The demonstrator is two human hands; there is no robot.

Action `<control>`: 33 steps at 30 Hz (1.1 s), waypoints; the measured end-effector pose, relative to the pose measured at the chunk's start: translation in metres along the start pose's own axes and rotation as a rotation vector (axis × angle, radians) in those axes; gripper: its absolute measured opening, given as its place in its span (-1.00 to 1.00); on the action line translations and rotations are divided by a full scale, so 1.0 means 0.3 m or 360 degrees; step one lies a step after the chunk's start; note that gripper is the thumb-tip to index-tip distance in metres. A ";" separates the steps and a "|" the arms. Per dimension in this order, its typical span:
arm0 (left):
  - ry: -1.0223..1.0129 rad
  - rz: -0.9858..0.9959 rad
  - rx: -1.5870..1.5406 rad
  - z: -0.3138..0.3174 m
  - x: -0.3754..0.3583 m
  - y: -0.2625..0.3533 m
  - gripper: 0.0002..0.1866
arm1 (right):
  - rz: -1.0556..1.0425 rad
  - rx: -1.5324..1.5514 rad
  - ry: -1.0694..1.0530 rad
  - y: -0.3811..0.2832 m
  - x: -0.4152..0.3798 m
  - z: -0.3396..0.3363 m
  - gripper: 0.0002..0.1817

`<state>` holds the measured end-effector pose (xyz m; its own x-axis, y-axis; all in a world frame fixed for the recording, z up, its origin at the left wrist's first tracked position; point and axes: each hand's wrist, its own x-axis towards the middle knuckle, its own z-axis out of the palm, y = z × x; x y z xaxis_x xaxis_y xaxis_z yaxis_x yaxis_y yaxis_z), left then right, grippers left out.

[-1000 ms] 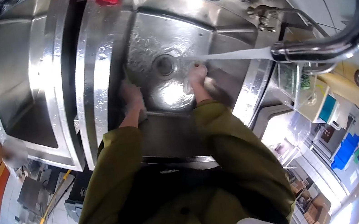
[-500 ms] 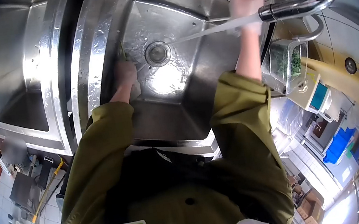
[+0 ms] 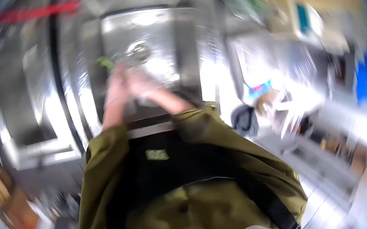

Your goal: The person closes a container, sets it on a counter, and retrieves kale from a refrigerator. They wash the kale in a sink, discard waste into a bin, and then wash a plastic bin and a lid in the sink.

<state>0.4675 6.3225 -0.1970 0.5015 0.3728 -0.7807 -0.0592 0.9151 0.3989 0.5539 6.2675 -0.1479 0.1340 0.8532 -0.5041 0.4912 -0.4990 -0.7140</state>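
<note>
Risk, our judgement: green scrap (image 3: 104, 63) could slip into drain (image 3: 138, 50), wet fingers and blurred view being cause. Pose: we bring left hand (image 3: 115, 90) and right hand (image 3: 142, 86) together over sink (image 3: 181, 35), forearms raised. Grip: scrap at left fingertips; closure we cannot tell.

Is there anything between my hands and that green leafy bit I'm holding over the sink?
Nothing visible. The left hand and right hand meet above the steel sink basin, the small green leafy piece at the fingertips; blur hides the grip.
</note>
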 end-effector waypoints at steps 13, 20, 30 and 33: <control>-0.1608 -0.0620 0.1824 0.266 -0.628 -0.365 -0.59 | 0.0469 0.0258 0.0944 0.118 -1.565 0.141 -0.77; -0.2053 -0.0294 0.1640 0.684 -0.860 -1.130 -0.64 | 0.1034 0.1006 0.1798 0.457 -2.256 -0.041 -0.85; -0.0826 0.0225 0.0866 1.179 -0.750 -1.882 -0.49 | 0.0671 0.0333 0.1031 1.125 -2.093 -0.686 -0.33; -0.0847 0.0314 0.0975 1.142 -0.745 -1.907 -0.49 | 0.0680 -0.0196 0.0904 1.172 -2.164 -0.736 -0.49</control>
<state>0.6849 5.6630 -0.0860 0.8809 0.2544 -0.3990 0.2140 0.5379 0.8154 0.8297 5.5716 0.0357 0.7466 0.5513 -0.3725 0.3848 -0.8145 -0.4341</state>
